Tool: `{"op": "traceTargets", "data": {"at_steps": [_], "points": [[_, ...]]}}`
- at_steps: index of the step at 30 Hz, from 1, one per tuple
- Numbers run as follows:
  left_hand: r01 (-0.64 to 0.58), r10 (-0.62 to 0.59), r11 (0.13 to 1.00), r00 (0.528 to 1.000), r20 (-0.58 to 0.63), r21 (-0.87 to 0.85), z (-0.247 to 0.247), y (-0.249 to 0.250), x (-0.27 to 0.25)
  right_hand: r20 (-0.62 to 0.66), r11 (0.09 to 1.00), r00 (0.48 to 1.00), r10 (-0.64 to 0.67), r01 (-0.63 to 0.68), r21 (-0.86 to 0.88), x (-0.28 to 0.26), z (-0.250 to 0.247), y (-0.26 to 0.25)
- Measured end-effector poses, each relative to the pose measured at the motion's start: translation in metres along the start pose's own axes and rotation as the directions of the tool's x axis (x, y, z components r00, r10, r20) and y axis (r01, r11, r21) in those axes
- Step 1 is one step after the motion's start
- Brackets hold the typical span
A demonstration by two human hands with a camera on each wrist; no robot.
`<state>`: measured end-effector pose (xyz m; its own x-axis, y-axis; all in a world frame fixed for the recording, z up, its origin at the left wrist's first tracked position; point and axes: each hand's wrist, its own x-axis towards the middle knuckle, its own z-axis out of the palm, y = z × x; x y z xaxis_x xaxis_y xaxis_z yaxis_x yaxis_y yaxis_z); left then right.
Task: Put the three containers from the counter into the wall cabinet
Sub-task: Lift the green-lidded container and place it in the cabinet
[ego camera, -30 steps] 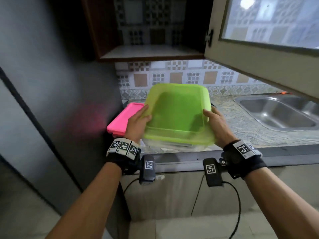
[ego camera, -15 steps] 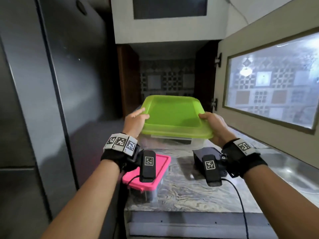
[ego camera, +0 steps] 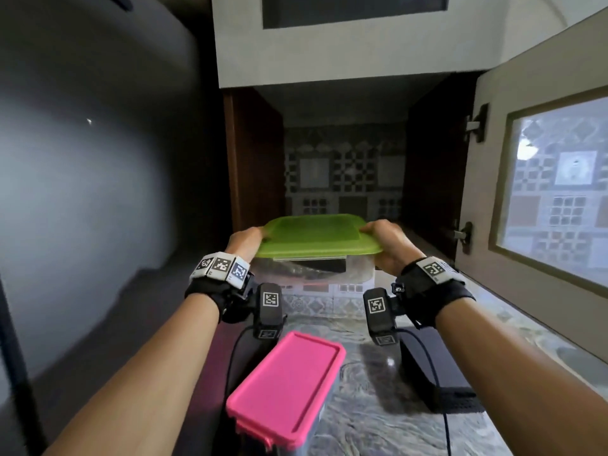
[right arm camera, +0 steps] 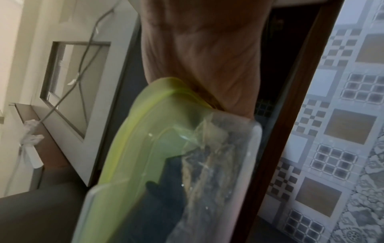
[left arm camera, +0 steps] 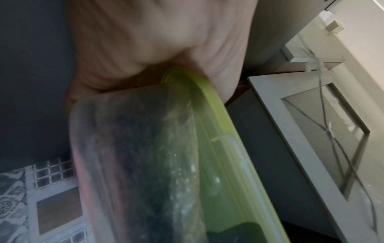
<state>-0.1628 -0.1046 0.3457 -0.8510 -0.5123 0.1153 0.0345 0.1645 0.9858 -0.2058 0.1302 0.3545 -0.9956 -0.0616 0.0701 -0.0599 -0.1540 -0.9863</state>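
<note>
I've got the green-lidded container (ego camera: 316, 240) up in the air, level, right at the mouth of the open wall cabinet (ego camera: 342, 179), well above the counter (ego camera: 371, 419). Its clear tub shows something dark inside, hard to make out. My left hand (ego camera: 245, 240) grips the left end, my right hand (ego camera: 388, 246) the right end, thumbs curled over the lid's rim; both wrist views show my palms pressed against the tub, fingers hidden behind it. Below, nearer to me, the pink-lidded container (ego camera: 289, 390) sits on the counter's left edge. A black box (ego camera: 437, 373) lies to its right. The cabinet door (ego camera: 539, 199) stands swung open on the right, and a dark grey fridge (ego camera: 98, 192) fills the left.
</note>
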Motion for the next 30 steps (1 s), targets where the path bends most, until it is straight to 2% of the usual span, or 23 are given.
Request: {"op": "traceTargets", "data": {"at_steps": [6,9,11,13,14,15,16,17,18,19,20,21,22,24,30], "points": [[-0.014,0.014,0.999,1.000,-0.004,-0.032,0.010,-0.017,0.050,0.011,1.000,1.000,-0.012,0.012,0.023,0.036,0.008,0.011],[-0.054,0.048,0.997,0.991,-0.122,-0.052,0.013,-0.012,0.037,-0.037,0.998,0.999,-0.028,0.030,0.047,0.049,0.013,0.014],[-0.126,0.127,0.992,0.961,-0.244,0.019,0.019,-0.014,0.023,-0.067,0.993,0.996,-0.054,0.061,0.098,0.057,0.014,0.016],[-0.295,0.321,0.947,0.891,-0.322,0.128,0.027,-0.024,0.002,-0.111,0.991,0.987,-0.112,0.119,0.057,0.059,0.014,0.020],[-0.424,0.470,0.882,0.816,-0.336,0.203,0.031,-0.028,-0.010,-0.136,0.980,0.970,-0.201,0.197,-0.042,0.055,0.011,0.024],[-0.540,0.629,0.774,0.713,-0.309,0.329,0.034,-0.037,-0.018,-0.134,0.934,0.933,-0.334,0.308,-0.183,0.045,0.009,0.032],[-0.603,0.753,0.639,0.616,-0.231,0.478,0.037,-0.049,-0.021,-0.087,0.835,0.866,-0.492,0.441,-0.328,0.033,0.009,0.044],[-0.632,0.839,0.489,0.529,-0.127,0.601,0.041,-0.060,-0.022,0.000,0.682,0.767,-0.641,0.570,-0.459,0.020,0.010,0.055],[-0.641,0.877,0.366,0.479,-0.021,0.675,0.044,-0.069,-0.021,0.107,0.497,0.650,-0.752,0.666,-0.557,0.008,0.011,0.066],[-0.644,0.890,0.273,0.450,0.066,0.715,0.046,-0.076,-0.018,0.208,0.315,0.546,-0.812,0.709,-0.631,0.002,0.014,0.077],[-0.639,0.891,0.212,0.438,0.123,0.740,0.047,-0.079,-0.015,0.293,0.157,0.462,-0.837,0.716,-0.680,0.001,0.016,0.086],[-0.633,0.887,0.179,0.436,0.156,0.753,0.048,-0.081,-0.012,0.345,0.050,0.410,-0.844,0.701,-0.711,0.005,0.019,0.092],[-0.626,0.881,0.166,0.441,0.170,0.762,0.047,-0.081,-0.007,0.369,-0.002,0.390,-0.844,0.684,-0.729,0.010,0.021,0.095],[-0.612,0.864,0.179,0.472,0.175,0.770,0.044,-0.079,0.005,0.383,-0.032,0.398,-0.834,0.658,-0.752,0.020,0.027,0.094],[-0.587,0.765,0.195,0.592,0.253,0.785,0.035,-0.073,0.038,0.413,-0.035,0.507,-0.757,0.599,-0.800,0.042,0.052,0.090]]}}
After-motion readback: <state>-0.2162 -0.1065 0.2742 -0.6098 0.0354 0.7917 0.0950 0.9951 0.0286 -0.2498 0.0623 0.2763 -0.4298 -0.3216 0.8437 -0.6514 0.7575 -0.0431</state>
